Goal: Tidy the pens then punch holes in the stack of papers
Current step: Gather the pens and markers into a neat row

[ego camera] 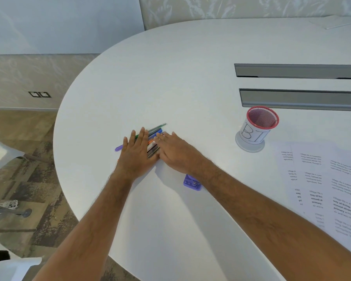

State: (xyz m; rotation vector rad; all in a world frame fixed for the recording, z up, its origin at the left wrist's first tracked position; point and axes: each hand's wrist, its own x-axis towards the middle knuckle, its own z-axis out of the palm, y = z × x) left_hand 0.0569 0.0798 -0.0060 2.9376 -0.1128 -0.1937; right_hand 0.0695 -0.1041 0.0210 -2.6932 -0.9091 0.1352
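Head view: pens [153, 141] bunched between both flat hands.

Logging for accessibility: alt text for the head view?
Both hands, left hand and right hand, press flat on a bunch of pens on a white table. A mesh pen cup, printed papers and purple hole punch lie nearby.

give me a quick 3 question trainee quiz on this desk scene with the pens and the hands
1. True or false: pens already stand in the red mesh cup.
2. Multiple choice: the purple hole punch lies (a) inside the cup, (b) on the table beside the right forearm, (c) on the papers.
3. Fill in: the left hand and right hand press flat on either side of the ____.

Key: 1 false, it looks empty; 2 b; 3 pens.
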